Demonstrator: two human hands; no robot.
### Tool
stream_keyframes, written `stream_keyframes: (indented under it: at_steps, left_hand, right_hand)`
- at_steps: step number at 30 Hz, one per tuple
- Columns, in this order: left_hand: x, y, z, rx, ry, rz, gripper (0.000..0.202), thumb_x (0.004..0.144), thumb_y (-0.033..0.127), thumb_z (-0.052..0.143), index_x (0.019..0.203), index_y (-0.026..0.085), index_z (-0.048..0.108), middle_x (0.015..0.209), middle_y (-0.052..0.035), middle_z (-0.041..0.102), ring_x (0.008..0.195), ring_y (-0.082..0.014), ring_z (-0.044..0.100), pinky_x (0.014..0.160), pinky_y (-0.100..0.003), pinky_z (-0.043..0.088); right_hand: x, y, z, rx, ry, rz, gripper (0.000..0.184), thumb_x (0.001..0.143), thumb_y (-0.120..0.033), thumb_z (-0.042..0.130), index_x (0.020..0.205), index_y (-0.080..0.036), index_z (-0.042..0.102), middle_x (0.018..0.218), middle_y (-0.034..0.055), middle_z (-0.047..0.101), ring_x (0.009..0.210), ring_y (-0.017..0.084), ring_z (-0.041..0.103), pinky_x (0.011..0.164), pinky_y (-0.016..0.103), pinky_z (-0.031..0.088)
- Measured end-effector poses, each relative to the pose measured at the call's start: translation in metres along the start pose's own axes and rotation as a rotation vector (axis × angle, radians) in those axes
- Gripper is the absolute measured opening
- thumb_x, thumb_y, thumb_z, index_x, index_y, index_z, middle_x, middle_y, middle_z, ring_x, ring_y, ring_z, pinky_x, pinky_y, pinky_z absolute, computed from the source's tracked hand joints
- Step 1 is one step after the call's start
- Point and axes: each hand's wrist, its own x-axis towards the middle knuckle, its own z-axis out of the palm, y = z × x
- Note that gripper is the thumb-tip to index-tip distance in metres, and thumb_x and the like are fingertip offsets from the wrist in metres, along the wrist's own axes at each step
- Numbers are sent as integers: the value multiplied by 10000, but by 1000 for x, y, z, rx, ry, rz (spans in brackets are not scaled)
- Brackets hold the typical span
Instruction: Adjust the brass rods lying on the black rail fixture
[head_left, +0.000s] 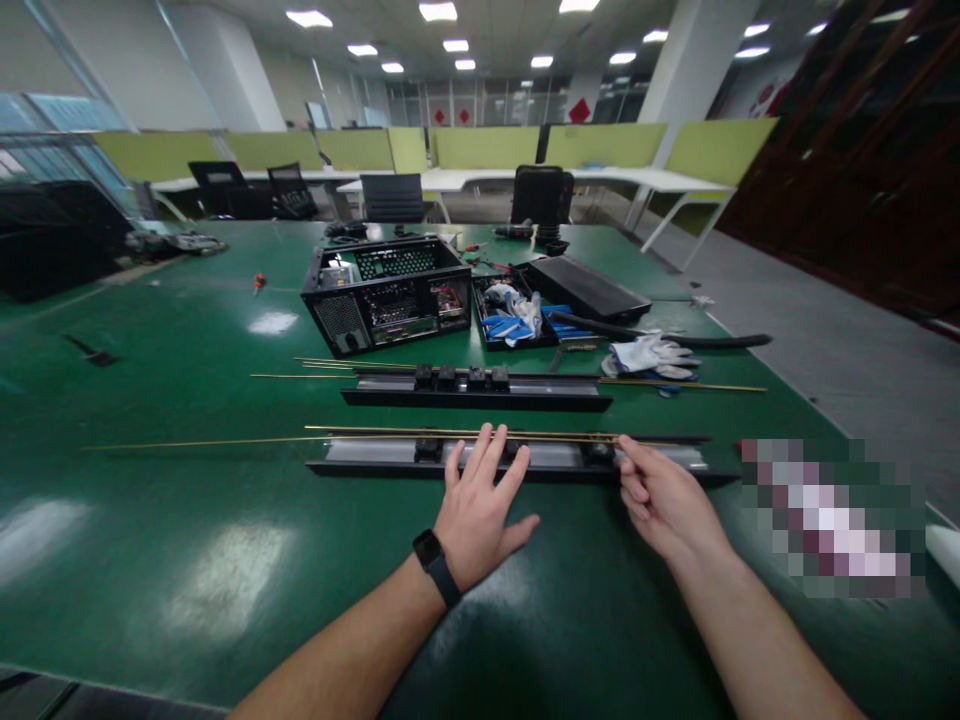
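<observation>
A long black rail with a grey channel [375, 458] lies across the green table [187, 540] in front of me, with small black blocks set in it. Thin brass rods [225, 441] lie along its far edge and stick out to the left. My left hand [480, 510] rests flat on the rail's middle, fingers stretched out and apart, a black watch on the wrist. My right hand [660, 500] is closed in a pinch at the rail's right part, fingertips on a brass rod next to a black block [600, 452].
A second black rail [480, 390] with several black blocks and more brass rods lies just behind. Farther back stand an opened computer case [382, 295], a black tray of parts [514, 315], white gloves [649, 355] and a black hose [712, 340]. Office chairs and desks stand beyond the table.
</observation>
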Motion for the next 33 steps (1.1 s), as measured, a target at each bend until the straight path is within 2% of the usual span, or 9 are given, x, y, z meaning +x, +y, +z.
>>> stream_keyframes:
  at_steps: [7, 12, 15, 21, 33]
  left_hand:
    - [0, 0, 0, -8, 7, 2, 825, 818, 387, 765, 1541, 215, 408, 1666, -189, 260, 1553, -368, 212, 1207, -639, 200]
    - [0, 0, 0, -1, -5, 1, 825, 825, 404, 759, 1545, 222, 399, 1675, -185, 234, 1561, -359, 188, 1205, -641, 197]
    - [0, 0, 0, -1, -10, 0, 826, 822, 400, 761, 1543, 218, 401, 1675, -186, 236, 1562, -359, 183, 1205, -641, 197]
    - [0, 1, -1, -9, -7, -1, 830, 815, 383, 765, 1542, 217, 400, 1671, -191, 242, 1560, -363, 189, 1199, -644, 208]
    - [-1, 0, 0, -3, 4, -4, 832, 818, 405, 766, 1543, 223, 401, 1670, -187, 249, 1558, -362, 196, 1209, -637, 191]
  right_hand:
    - [1, -3, -2, 11, 24, 9, 200, 769, -224, 827, 807, -146, 647, 600, -39, 575, 318, 26, 348, 217, 126, 233]
    - [1, -8, -3, 55, 66, 14, 197, 883, -326, 738, 896, -139, 678, 586, -36, 569, 309, 40, 356, 211, 140, 242]
    - [1, -8, -2, 50, 77, 3, 241, 842, -343, 790, 879, -136, 672, 592, -39, 566, 307, 35, 360, 214, 138, 242]
    - [1, 1, -1, -53, 3, -42, 365, 659, -319, 927, 747, -153, 615, 638, -7, 619, 317, 24, 371, 220, 130, 240]
    - [5, 1, -3, -44, 23, -51, 357, 641, -297, 927, 709, -159, 605, 619, -31, 591, 331, 20, 353, 212, 126, 238]
